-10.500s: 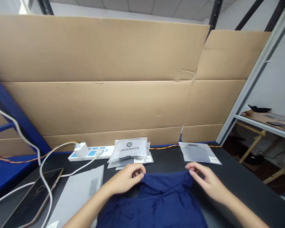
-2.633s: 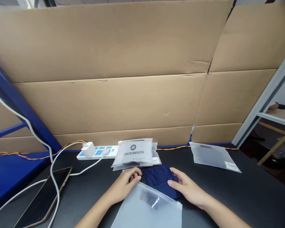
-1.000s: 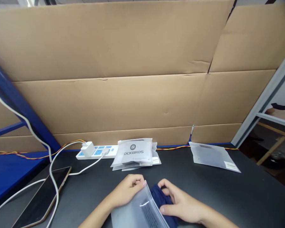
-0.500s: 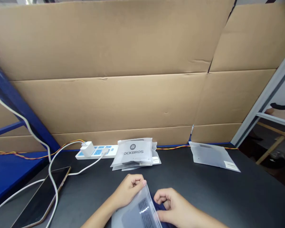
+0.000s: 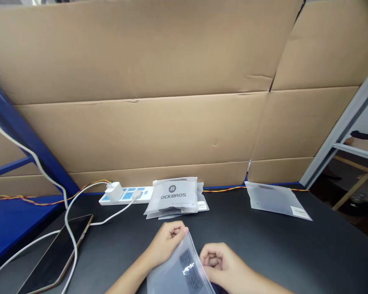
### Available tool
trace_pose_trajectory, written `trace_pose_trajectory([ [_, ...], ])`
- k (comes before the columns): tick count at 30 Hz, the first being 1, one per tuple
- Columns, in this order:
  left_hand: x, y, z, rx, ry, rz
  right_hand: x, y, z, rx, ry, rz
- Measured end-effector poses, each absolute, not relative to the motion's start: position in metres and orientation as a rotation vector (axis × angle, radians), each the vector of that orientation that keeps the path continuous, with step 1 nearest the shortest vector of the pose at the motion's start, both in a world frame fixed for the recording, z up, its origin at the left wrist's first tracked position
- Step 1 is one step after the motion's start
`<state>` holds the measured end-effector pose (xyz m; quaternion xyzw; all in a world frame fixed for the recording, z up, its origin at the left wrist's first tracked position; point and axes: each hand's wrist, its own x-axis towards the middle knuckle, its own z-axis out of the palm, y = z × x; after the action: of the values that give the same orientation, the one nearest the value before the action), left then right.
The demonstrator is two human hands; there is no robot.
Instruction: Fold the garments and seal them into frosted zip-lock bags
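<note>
Grip of L hand [image 5: 165,243] clamped on corner of frosted translucent plastic bag [image 5: 171,275] over black desk [image 5: 294,253], R hand [image 5: 219,261] curled by mostly hidden dark navy cloth [image 5: 218,290] at bag's edge, can't tell if gripping, & cloth might bunch if mouth sags.

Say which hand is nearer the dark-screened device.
Left. The left hand, to the right of the device, grips the plastic bag; the right hand is farther right, at the bag's edge.
</note>
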<state>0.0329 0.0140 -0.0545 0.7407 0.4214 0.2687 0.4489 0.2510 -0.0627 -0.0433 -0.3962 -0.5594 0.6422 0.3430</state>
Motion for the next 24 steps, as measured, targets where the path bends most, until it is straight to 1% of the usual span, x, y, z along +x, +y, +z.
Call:
trace_pose_trajectory([
  [3, 0.034, 0.013, -0.053, 1.803, 1.047, 0.694, 0.259, -0.066, -0.032, -1.013, -1.627, 1.633],
  [7, 0.035, 0.012, -0.050, 1.776, 1.055, 0.716, 0.263, -0.067, -0.025, -0.795, -1.747, 1.802],
  [9, 0.035, 0.012, -0.050, 1.772, 1.062, 0.738, 0.262, -0.067, -0.025, -0.720, -1.696, 1.800],
  [12, 0.035, 0.013, -0.052, 1.761, 1.095, 0.814, 0.263, -0.067, -0.023, -0.806, -1.670, 1.701],
  [17, 0.035, 0.014, -0.054, 1.749, 1.117, 0.901, 0.273, -0.067, -0.019, -1.022, -1.966, 1.559],
  [21, 0.033, 0.015, -0.049, 1.674, 1.184, 1.040, 0.284, -0.055, -0.025, -1.088, -1.851, 1.216],
  [22, 0.032, 0.016, -0.048, 1.624, 1.206, 1.083, 0.287, -0.049, -0.028, -1.113, -1.808, 1.169],
  [24, 0.030, 0.017, -0.045, 1.514, 1.236, 1.146, 0.295, -0.038, -0.036, -1.159, -1.735, 1.202],
])
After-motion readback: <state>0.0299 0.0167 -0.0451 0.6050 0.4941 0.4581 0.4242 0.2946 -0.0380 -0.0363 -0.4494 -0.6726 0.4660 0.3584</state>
